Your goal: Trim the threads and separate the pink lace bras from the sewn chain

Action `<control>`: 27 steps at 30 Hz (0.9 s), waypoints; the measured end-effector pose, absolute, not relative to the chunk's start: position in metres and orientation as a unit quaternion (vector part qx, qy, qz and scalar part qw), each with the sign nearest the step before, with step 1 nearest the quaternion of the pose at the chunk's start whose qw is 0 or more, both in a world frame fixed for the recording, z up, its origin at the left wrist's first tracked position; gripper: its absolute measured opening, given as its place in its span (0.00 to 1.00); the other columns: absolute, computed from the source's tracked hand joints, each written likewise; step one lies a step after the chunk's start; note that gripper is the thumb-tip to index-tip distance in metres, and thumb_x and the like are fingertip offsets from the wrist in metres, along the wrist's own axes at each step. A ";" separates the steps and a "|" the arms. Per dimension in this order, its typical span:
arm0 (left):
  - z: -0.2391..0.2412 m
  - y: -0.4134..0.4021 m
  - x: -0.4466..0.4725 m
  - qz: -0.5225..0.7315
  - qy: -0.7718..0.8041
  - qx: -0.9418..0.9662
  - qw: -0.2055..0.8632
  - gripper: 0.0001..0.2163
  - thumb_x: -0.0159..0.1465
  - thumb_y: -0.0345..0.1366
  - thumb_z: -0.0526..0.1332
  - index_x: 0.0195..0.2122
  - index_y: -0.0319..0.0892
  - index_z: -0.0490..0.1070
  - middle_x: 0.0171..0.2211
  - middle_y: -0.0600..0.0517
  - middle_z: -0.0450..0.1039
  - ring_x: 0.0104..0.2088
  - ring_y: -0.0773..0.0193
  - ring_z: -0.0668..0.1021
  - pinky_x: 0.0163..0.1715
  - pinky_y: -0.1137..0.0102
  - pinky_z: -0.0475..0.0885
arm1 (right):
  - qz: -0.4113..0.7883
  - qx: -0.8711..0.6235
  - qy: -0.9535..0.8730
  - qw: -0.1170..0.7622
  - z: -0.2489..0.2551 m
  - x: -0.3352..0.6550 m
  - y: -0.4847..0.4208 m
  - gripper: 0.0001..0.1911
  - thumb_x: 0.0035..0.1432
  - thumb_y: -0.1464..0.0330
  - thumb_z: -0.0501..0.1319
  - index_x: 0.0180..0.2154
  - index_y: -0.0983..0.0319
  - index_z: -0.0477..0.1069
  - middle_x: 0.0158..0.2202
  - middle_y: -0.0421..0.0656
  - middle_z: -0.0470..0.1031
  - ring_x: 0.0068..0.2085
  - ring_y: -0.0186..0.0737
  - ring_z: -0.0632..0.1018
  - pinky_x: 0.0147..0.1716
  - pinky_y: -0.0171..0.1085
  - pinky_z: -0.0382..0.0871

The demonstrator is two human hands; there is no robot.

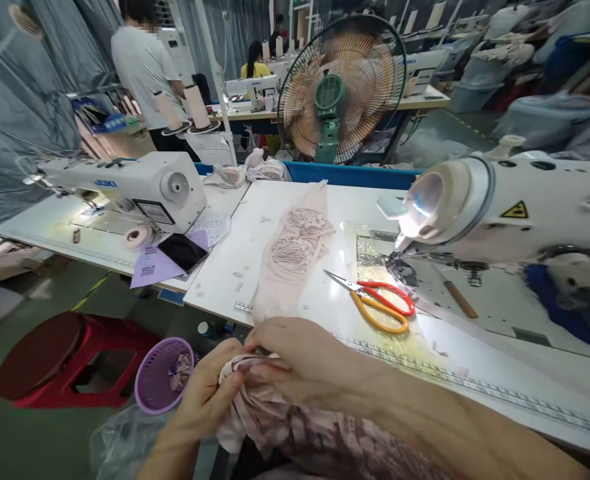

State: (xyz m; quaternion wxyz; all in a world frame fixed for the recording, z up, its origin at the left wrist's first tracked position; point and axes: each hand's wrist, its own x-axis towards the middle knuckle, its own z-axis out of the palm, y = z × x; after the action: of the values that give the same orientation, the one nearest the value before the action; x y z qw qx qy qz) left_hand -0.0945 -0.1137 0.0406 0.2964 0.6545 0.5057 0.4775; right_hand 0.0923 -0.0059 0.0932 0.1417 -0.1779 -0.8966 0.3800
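My left hand (209, 393) and my right hand (299, 357) meet at the near edge of the white table (235, 267), both closed on a pale pink lace garment piece (275, 413) that bunches between them and trails toward my lap. Just beyond my hands a stack of similar pink lace pieces (292, 253) lies on the table. Scissors (375, 300) with one red and one orange handle rest to the right of the stack. The head of a white sewing machine (499, 207) stands at the right, its needle area lit.
A second white sewing machine (129, 183) sits on the left table with a black phone (182, 251), purple paper and tape roll. A purple basket (162, 373) and red stool (59, 360) stand on the floor. A fan (342, 90) and other people are behind.
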 end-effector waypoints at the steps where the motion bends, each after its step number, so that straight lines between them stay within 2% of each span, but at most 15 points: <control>1: 0.032 -0.113 -0.090 0.495 0.506 0.634 0.311 0.13 0.73 0.47 0.58 0.40 0.46 0.77 0.30 0.52 0.73 0.29 0.65 0.76 0.31 0.75 0.74 | 0.378 -0.196 -0.900 0.092 0.094 0.092 -0.004 0.07 0.63 0.70 0.63 0.42 0.65 0.77 0.41 0.51 0.81 0.43 0.53 0.81 0.43 0.48 0.77; 4: 0.011 -0.111 -0.076 0.563 0.498 0.564 0.343 0.12 0.69 0.50 0.63 0.42 0.48 0.73 0.31 0.55 0.74 0.27 0.67 0.76 0.27 0.77 0.74 | 0.386 -0.220 -0.894 0.048 0.086 0.092 -0.001 0.05 0.64 0.74 0.63 0.42 0.66 0.78 0.41 0.50 0.81 0.44 0.48 0.81 0.44 0.43 0.75; 8: 0.002 -0.109 -0.063 0.581 0.480 0.558 0.349 0.22 0.61 0.60 0.67 0.41 0.48 0.70 0.31 0.56 0.75 0.25 0.68 0.76 0.23 0.77 0.74 | 0.392 -0.186 -0.897 0.080 0.070 0.099 0.001 0.05 0.65 0.74 0.63 0.43 0.66 0.78 0.41 0.50 0.80 0.45 0.45 0.79 0.46 0.39 0.73; 10: 0.003 -0.108 -0.061 0.577 0.488 0.568 0.327 0.23 0.59 0.61 0.68 0.40 0.47 0.70 0.30 0.56 0.75 0.23 0.68 0.76 0.21 0.78 0.73 | 0.380 -0.159 -0.905 0.109 0.063 0.102 0.002 0.05 0.67 0.73 0.62 0.42 0.65 0.77 0.39 0.49 0.80 0.42 0.43 0.79 0.43 0.37 0.72; 12: 0.003 -0.108 -0.064 0.567 0.505 0.589 0.276 0.19 0.61 0.55 0.70 0.41 0.47 0.70 0.32 0.56 0.76 0.26 0.66 0.78 0.24 0.76 0.75 | 0.359 -0.140 -0.913 0.135 0.056 0.103 0.002 0.05 0.68 0.72 0.61 0.40 0.64 0.77 0.37 0.47 0.79 0.39 0.41 0.78 0.40 0.36 0.72; 14: 0.004 -0.108 -0.069 0.553 0.526 0.614 0.200 0.14 0.62 0.43 0.72 0.44 0.46 0.72 0.36 0.54 0.78 0.32 0.63 0.82 0.32 0.73 0.79 | 0.335 -0.149 -0.918 0.154 0.052 0.104 0.001 0.07 0.68 0.71 0.61 0.38 0.64 0.77 0.34 0.47 0.78 0.37 0.41 0.77 0.37 0.35 0.71; 16: 0.005 -0.110 -0.075 0.509 0.545 0.657 0.109 0.13 0.62 0.31 0.70 0.46 0.45 0.73 0.39 0.51 0.80 0.38 0.60 0.83 0.40 0.70 0.80 | 0.316 -0.169 -0.919 0.167 0.050 0.105 0.000 0.08 0.68 0.70 0.60 0.36 0.64 0.76 0.32 0.46 0.78 0.35 0.41 0.77 0.35 0.36 0.70; 18: 0.006 -0.111 -0.079 0.449 0.551 0.703 0.032 0.13 0.63 0.25 0.66 0.48 0.44 0.73 0.41 0.50 0.81 0.40 0.60 0.84 0.44 0.70 0.80 | 0.307 -0.179 -0.919 0.172 0.050 0.107 -0.001 0.09 0.69 0.70 0.59 0.36 0.64 0.76 0.31 0.46 0.78 0.34 0.42 0.77 0.33 0.36 0.70; 23: 0.010 -0.116 -0.081 0.355 0.539 0.758 -0.097 0.14 0.68 0.24 0.59 0.55 0.38 0.70 0.43 0.44 0.81 0.42 0.59 0.84 0.45 0.70 0.81 | 0.292 -0.176 -0.918 0.201 0.052 0.109 -0.001 0.07 0.66 0.70 0.63 0.35 0.65 0.77 0.30 0.45 0.77 0.32 0.41 0.77 0.31 0.35 0.69; 27: 0.016 -0.116 -0.078 0.331 0.537 0.769 -0.098 0.12 0.71 0.27 0.57 0.54 0.37 0.71 0.41 0.43 0.81 0.41 0.59 0.85 0.43 0.71 0.81 | 0.278 -0.172 -0.918 0.223 0.050 0.110 0.000 0.08 0.64 0.70 0.66 0.32 0.65 0.77 0.28 0.44 0.77 0.29 0.39 0.75 0.28 0.34 0.67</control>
State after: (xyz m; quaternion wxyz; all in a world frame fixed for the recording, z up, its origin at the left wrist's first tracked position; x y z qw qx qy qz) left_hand -0.0779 -0.1157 0.0164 -0.0978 0.7695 0.5373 0.3313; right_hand 0.1097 -0.0001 0.0504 0.2226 -0.1721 -0.9185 0.2779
